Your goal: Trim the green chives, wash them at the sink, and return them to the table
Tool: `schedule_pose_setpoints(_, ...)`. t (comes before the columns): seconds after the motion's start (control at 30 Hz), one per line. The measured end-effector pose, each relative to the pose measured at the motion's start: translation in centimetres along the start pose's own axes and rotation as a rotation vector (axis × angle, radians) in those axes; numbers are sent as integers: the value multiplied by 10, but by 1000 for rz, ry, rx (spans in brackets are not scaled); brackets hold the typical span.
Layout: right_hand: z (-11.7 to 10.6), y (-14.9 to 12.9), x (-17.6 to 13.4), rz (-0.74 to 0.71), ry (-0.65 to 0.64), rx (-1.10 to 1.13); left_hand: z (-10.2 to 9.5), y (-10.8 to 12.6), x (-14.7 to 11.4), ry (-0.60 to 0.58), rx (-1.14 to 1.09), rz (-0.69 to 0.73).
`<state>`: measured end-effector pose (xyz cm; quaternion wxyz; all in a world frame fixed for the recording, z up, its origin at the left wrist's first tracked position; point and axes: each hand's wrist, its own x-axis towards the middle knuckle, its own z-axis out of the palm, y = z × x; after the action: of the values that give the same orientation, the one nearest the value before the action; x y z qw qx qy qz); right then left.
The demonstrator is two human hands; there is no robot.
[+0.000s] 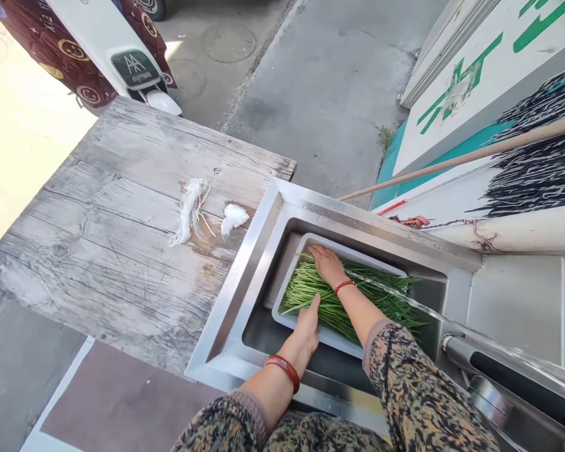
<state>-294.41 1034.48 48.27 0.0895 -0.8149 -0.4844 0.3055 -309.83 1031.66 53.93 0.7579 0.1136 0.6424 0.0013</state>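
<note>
Long, thin green stalks that look like garlic chives lie in a pale grey tray inside a steel sink. My right hand, with a red beaded bracelet at the wrist, rests over the far left part of the chives, its fingers stretched out. At the near left side of the tray, my left hand touches the chives. Its thumb is extended and its other fingers are partly hidden; a reddish-brown bangle circles that wrist. A stream of water runs from the right towards my right hand.
A weathered wooden table adjoins the sink on the left, bearing white strings and a white crumpled piece. A black-and-silver tap is at right. Beyond stand a long wooden pole and a white scooter.
</note>
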Motion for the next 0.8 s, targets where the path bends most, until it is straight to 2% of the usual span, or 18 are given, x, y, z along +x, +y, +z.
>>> schedule_pose_setpoints(0.1, 2, -3, -21, 87, -133, 64, 6, 4, -4, 94, -74, -68)
schedule_pose_setpoints(0.2, 1, -10, -77, 71, -174, 82, 9, 5, -9, 91, -191, -87)
schedule_pose_setpoints(0.3, 7, -14, -133, 83, 13, 89, 9, 1, -10, 63, -190, -17)
schedule_pose_setpoints(0.37, 18, -13, -149, 119, 109, 69, 10, 1, -8, 83, -136, 24)
schedule_pose_setpoints(0.43, 31, -8, -141, 153, 114, 45, 11, 2, -6, 121, -89, 11)
schedule_pose_setpoints(0.5, 38, 1, -114, 180, 76, 12, 11, 5, -7, 135, -46, -26)
schedule_pose_setpoints(0.57, 35, 13, -78, 221, 74, -43, 9, 7, -11, 128, 8, -42)
schedule_pose_setpoints(0.67, 21, 29, -35, 224, 92, -86, 3, 7, -18, 97, 55, 33)
schedule_pose_setpoints(0.8, 17, 23, -12, 212, 109, 29, -6, 8, -19, 80, 35, 80)
